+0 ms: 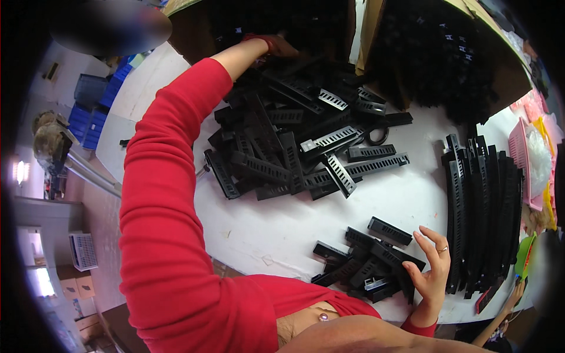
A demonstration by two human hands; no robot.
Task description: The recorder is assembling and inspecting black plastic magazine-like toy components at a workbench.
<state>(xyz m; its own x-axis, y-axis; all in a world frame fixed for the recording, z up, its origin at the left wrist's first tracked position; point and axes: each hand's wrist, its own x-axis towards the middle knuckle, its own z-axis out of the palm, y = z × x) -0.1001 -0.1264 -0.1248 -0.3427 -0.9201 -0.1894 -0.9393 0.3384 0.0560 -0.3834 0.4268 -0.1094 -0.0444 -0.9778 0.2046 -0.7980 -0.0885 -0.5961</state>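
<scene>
My left arm in a red sleeve reaches to the far side, where my left hand (283,47) is at the dark opening of a cardboard box (191,29). Its fingers are lost in shadow, so what they touch is hidden. Below that hand spreads a large heap of black slotted plastic strips (259,167), some with paler faces. Close to my body, my right hand (432,265) has thumb and fingers apart with nothing visibly gripped. It hovers beside a smaller pile of short black slotted pieces (365,265), the thumb near the end of one.
Long black slotted strips (482,217) stand in a packed row at the right. Behind them a second cardboard box (368,35) holds a dark mass of parts. A pink basket (518,153) with clear plastic sits far right. Another person's hand (516,294) is near a green object (525,256).
</scene>
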